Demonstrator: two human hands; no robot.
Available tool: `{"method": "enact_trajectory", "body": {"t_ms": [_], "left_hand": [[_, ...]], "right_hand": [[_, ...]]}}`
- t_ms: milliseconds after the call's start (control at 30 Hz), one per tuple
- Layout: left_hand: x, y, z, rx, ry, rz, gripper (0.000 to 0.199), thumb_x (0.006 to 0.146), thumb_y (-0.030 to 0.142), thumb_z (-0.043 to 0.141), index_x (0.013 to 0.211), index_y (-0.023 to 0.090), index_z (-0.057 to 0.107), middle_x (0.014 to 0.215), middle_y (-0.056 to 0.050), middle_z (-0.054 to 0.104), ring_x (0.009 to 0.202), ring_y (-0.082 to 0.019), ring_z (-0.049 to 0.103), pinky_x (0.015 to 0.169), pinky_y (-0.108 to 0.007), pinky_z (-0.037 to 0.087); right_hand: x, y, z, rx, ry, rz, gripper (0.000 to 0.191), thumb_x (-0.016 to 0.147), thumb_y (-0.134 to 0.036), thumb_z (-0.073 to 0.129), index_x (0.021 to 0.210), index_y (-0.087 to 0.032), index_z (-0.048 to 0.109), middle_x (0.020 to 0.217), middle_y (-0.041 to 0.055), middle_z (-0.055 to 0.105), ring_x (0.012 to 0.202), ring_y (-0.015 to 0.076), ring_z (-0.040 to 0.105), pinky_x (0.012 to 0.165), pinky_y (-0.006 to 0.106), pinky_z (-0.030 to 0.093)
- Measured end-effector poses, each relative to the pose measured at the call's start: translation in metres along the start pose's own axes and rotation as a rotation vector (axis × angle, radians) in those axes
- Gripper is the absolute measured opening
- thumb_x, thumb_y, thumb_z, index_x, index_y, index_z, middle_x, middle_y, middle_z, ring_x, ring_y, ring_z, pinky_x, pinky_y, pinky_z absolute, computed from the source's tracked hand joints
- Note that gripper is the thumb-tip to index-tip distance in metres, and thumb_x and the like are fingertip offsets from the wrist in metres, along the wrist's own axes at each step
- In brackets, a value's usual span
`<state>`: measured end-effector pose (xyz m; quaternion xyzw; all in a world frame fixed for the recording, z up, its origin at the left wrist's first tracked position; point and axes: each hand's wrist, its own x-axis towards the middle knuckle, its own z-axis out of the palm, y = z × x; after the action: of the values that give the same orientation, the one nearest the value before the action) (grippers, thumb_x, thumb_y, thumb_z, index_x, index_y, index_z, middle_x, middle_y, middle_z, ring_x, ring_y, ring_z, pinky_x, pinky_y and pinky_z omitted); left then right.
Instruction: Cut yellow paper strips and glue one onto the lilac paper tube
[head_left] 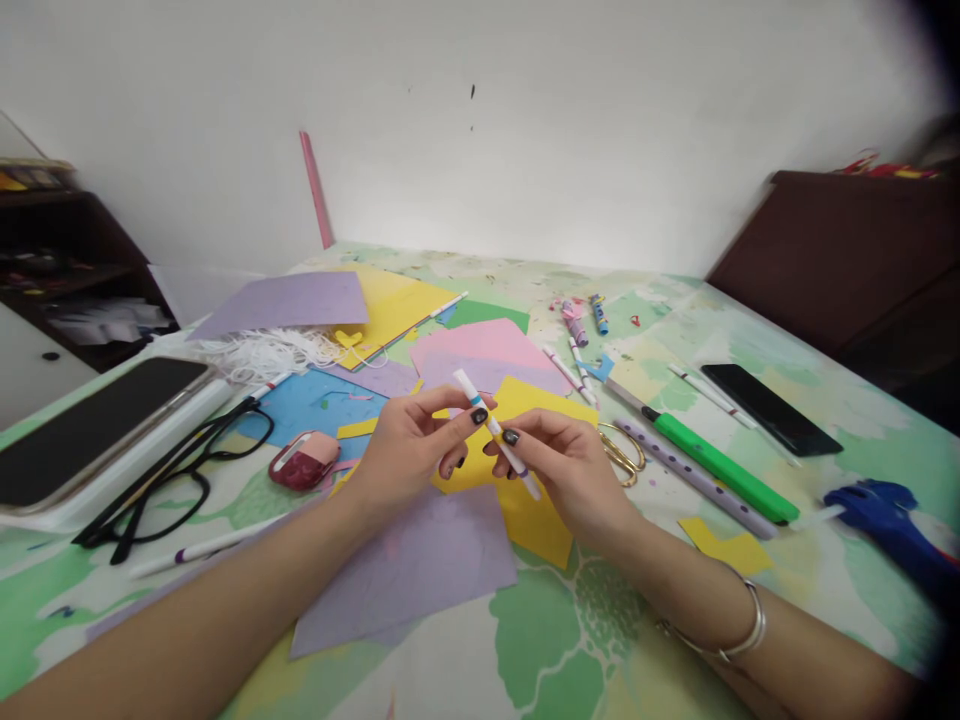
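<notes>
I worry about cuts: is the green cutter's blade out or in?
Out: a grey blade projects beyond the black collar at the far end of the green cutter.

Dark nail polish [511,437], slim silver bangle [760,618] around right forearm [679,582]

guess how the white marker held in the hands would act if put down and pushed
The white marker would likely roll, as it looks round and slim. It is probably stiff, its shape straight where the left hand and right hand pinch it.
</notes>
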<state>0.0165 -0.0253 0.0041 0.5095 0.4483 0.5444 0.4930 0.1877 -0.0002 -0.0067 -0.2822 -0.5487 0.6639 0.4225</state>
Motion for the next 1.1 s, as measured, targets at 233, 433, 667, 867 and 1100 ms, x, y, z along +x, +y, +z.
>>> {"method": "enact_trajectory", "body": {"t_ms": [233,433,667,867,1100], "left_hand": [[-0.0019,0.0047,0.0,-0.001,-0.046,0.008,0.02,0.082,0.031,0.066,0.094,0.016,0.07,0.043,0.009,0.046,0.037,-0.004,0.04,0.042,-0.018,0.031],[-0.0001,0.0044,-0.0007,0.035,-0.11,0.031,0.023,0.087,0.031,0.06,0.103,0.015,0.067,0.044,0.009,0.046,0.04,-0.006,0.047,0.048,-0.019,0.038],[-0.0007,0.0034,-0.0008,0.081,-0.142,0.048,0.024,0.09,0.032,0.057,0.106,0.016,0.065,0.047,0.008,0.049,0.041,-0.006,0.048,0.049,-0.019,0.04],[-0.0006,0.003,-0.0014,0.049,-0.194,0.043,0.022,0.088,0.031,0.061,0.102,0.016,0.065,0.052,0.007,0.054,0.041,-0.004,0.048,0.048,-0.018,0.04],[-0.0011,0.0007,-0.0034,0.024,-0.276,0.026,0.02,0.09,0.031,0.056,0.101,0.016,0.065,0.052,0.006,0.054,0.04,-0.004,0.048,0.046,-0.016,0.039]], "right_hand": [[-0.0025,-0.0005,0.0008,0.006,-0.006,-0.03,0.015,0.079,-0.032,0.069,0.084,-0.019,0.072,0.076,0.0023,0.072,0.065,0.0126,0.066,0.065,0.028,0.052],[-0.0014,-0.0033,0.005,-0.047,0.064,-0.018,0.014,0.068,-0.024,0.078,0.08,-0.02,0.071,0.078,0.0008,0.073,0.067,0.0115,0.066,0.07,0.027,0.054],[-0.0016,-0.0051,0.0045,-0.105,0.094,-0.027,0.013,0.073,-0.031,0.074,0.079,-0.019,0.07,0.072,-0.0001,0.071,0.064,0.0111,0.066,0.064,0.025,0.053],[-0.0015,-0.0068,0.0065,-0.122,0.099,0.002,0.015,0.078,-0.033,0.068,0.076,-0.018,0.067,0.068,-0.0005,0.068,0.061,0.0114,0.066,0.06,0.024,0.052],[-0.0027,-0.0056,0.0077,-0.134,0.106,0.042,0.016,0.08,-0.033,0.064,0.076,-0.018,0.062,0.068,-0.001,0.066,0.063,0.0123,0.068,0.059,0.023,0.052]]}}
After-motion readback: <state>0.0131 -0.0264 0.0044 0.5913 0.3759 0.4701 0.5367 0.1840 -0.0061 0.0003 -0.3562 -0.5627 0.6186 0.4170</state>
